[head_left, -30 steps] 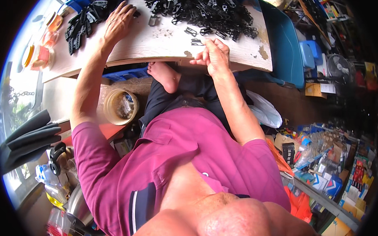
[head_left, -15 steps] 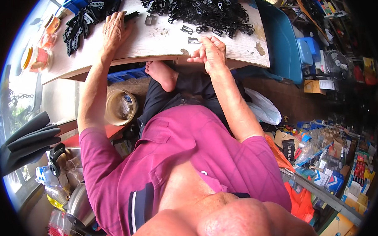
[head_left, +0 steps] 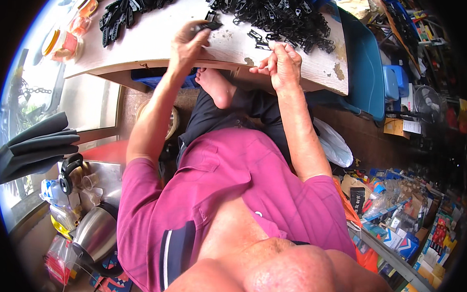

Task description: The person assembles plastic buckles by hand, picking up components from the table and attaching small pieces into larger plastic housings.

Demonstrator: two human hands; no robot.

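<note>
My left hand [head_left: 186, 44] is raised over the table's front part, its fingers closed round a long black plastic piece [head_left: 212, 25] that juts out to the right. My right hand [head_left: 285, 65] is over the front edge. Its thumb and index finger are pinched at the right end of a small black frame piece [head_left: 260, 44], and the other fingers are curled loosely to the left. Behind it spreads a large heap of similar black frames [head_left: 294, 22]. At the back left lie several long black pieces [head_left: 126, 11] in a pile.
Tubs with orange lids [head_left: 59, 43] stand along the left edge of the worn white table [head_left: 155, 37]. A teal bin [head_left: 364, 73] adjoins its right side. My bare foot [head_left: 215, 88] rests below the front edge. A steel kettle [head_left: 97, 234] stands at lower left.
My left hand has come away from the long-piece pile toward the middle, bringing a black piece with it. The right hand keeps its pinch near the same frame. The whole view has shifted slightly.
</note>
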